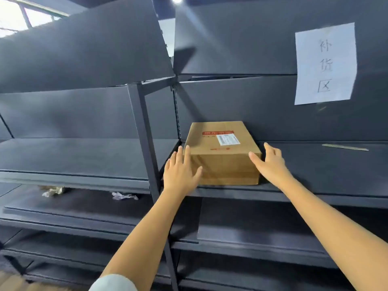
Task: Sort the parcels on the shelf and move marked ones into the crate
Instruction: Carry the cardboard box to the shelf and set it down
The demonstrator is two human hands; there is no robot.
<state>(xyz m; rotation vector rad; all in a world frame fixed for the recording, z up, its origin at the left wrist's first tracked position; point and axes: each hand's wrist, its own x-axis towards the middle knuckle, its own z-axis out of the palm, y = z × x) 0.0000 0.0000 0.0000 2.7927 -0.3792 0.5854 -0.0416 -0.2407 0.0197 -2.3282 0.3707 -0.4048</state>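
A brown cardboard parcel (222, 150) with a white label and a red printed band on top sits on the dark grey shelf (315, 164), near the upright post. My left hand (180, 169) is at the parcel's front left corner, fingers spread, touching its left edge. My right hand (270, 162) is at the front right corner, fingers apart, thumb against the parcel's right top edge. Neither hand has closed around it. No crate is in view.
A dark metal upright post (144, 143) stands just left of the parcel. A white paper sign (325, 64) hangs on the back panel. A thin pale strip (345, 147) lies on the shelf to the right. Crumpled paper (123, 195) lies on the lower left shelf.
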